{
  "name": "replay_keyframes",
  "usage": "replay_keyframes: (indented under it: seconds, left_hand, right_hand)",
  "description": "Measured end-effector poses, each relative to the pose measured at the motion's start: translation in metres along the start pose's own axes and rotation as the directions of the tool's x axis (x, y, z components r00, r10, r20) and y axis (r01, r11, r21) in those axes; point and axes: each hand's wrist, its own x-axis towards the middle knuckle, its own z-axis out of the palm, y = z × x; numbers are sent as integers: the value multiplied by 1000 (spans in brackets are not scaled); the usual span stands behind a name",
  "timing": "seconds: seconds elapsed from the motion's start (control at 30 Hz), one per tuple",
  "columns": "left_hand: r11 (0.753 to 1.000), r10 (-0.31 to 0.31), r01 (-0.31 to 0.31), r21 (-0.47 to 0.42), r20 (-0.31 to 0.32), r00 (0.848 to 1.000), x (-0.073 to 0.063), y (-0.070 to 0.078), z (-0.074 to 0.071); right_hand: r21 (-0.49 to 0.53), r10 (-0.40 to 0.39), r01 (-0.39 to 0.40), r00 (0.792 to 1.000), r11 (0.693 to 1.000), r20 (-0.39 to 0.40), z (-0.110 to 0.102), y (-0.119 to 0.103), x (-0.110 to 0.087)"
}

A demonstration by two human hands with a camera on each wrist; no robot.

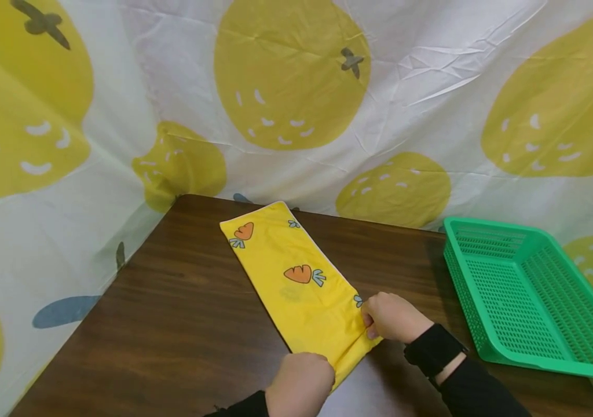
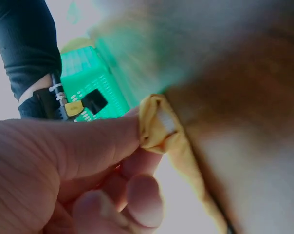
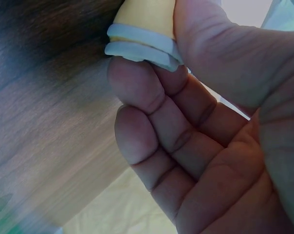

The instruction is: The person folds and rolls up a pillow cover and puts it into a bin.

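Observation:
A yellow cloth [image 1: 296,295] with a carrot print and white piping lies folded into a long strip, slanting across the table. At its near end my left hand [image 1: 302,382] grips the left corner; in the left wrist view the thumb and fingers pinch a rolled fold [image 2: 156,122] of the fabric. My right hand [image 1: 392,315] holds the right corner of that same end. From the right wrist, thumb and fingertips pinch layered white piping [image 3: 142,44]. The near edge is folded up in a narrow band between the two hands.
A green plastic basket [image 1: 476,313] stands at the table's right side, beyond my right wrist. The dark wooden table [image 1: 171,313] runs back to a white curtain [image 1: 286,168] with yellow fruit print, which also hangs along the left side.

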Motion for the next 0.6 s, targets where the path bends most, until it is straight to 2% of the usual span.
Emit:
replay_keyframes:
  seconds: [0.17,0.23,0.33,0.43,0.53,0.6]
  left_hand:
    - [999,25,-22,-25,139,990,5,2,-5]
    - [999,40,-36,-27,127,991,5,1,-5]
    - [998,59,-59,-3,54,997,3,1,-2]
    - [995,85,-84,54,-5,996,1,1,1]
    - [992,100,-100,77,14,995,1,1,1]
    - [993,100,-103,62,43,994,1,1,1]
  right_hand:
    - [18,29,-29,999,999,13,-1,-1,0]
    - [22,30,-30,999,999,10,-1,-1,0]
    - [7,13,-13,1000,1000,-6,-2,-2,-2]
    - [-41,-48,46,997,998,-56,0,1,-6]
    - [-90,-154,143,979,986,-131,5,6,-11]
    - [-117,-244,225,953,967,-182,10,8,-15]
